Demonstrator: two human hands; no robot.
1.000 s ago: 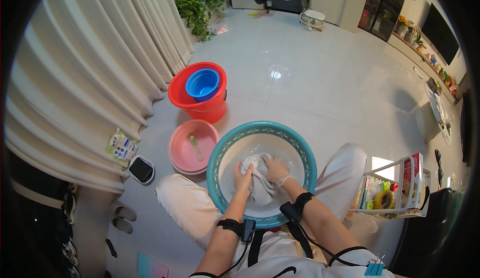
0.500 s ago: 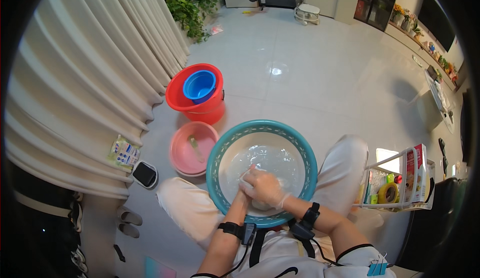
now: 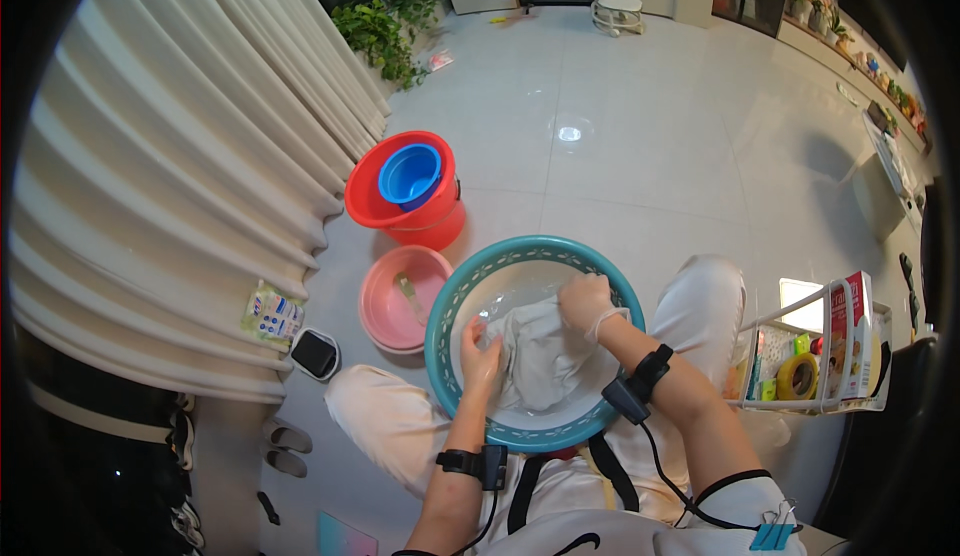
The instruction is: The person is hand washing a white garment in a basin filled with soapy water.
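Note:
A wet whitish cloth [image 3: 540,356] lies bunched in a teal-rimmed basin [image 3: 447,296] of water between my knees. My right hand [image 3: 588,306], in a thin clear glove, is closed on the cloth's upper right part. At the cloth's left edge is my left hand [image 3: 480,358], its fingers apart and the thumb side near the fabric. Whether the left fingertips press on the cloth is hard to see. Each wrist carries a black strap with a small device.
Left of the basin sits a pink basin [image 3: 378,301] with a pale green brush-like thing [image 3: 410,296] inside. Behind it stands a red bucket [image 3: 440,226] holding a blue basin [image 3: 410,173]. To the right is a white wire basket [image 3: 780,406] with tape and boxes; a curtain [image 3: 180,186] hangs left.
My hands were together over the water; they have separated. The right moved up and right, the left slightly left. The cloth now shows spread between them. The view has shifted a little.

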